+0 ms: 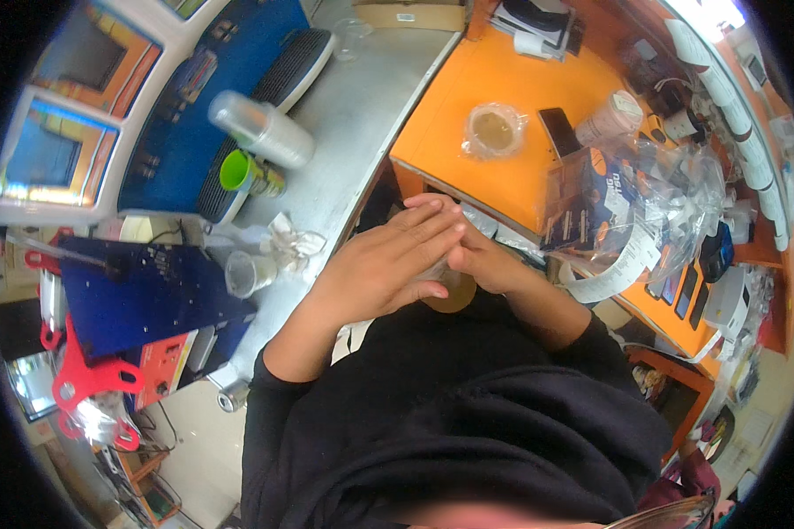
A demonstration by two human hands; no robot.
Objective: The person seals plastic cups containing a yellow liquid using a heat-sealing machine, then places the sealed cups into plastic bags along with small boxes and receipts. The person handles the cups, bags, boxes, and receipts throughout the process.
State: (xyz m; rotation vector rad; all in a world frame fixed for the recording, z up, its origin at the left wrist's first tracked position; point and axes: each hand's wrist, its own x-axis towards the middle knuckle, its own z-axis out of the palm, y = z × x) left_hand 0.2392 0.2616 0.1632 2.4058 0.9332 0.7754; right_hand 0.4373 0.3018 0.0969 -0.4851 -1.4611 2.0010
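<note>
My left hand (390, 264) lies flat, its fingers stretched over the fingers of my right hand (483, 258). Between the two palms, close to the black shirt, is a clear plastic container (454, 294) with a round, amber-brown part showing below the fingers; the hands hide most of it. On the orange desk beyond them sits a round item in clear wrap (494, 129), with a dark phone (559, 132) to its right. Left of my hands, a clear plastic cup (245, 274) and crumpled white paper (291, 241) rest on the grey metal counter (364, 112).
A stack of clear cups (274, 135) and a green cup (238, 172) lie near a machine's drip tray (225, 192). A plastic-wrapped box (585, 198), paper strip (618, 271) and several phones crowd the orange desk (437, 125). A blue machine panel (152, 284) stands left. A person's maroon sleeve (698, 473) shows lower right.
</note>
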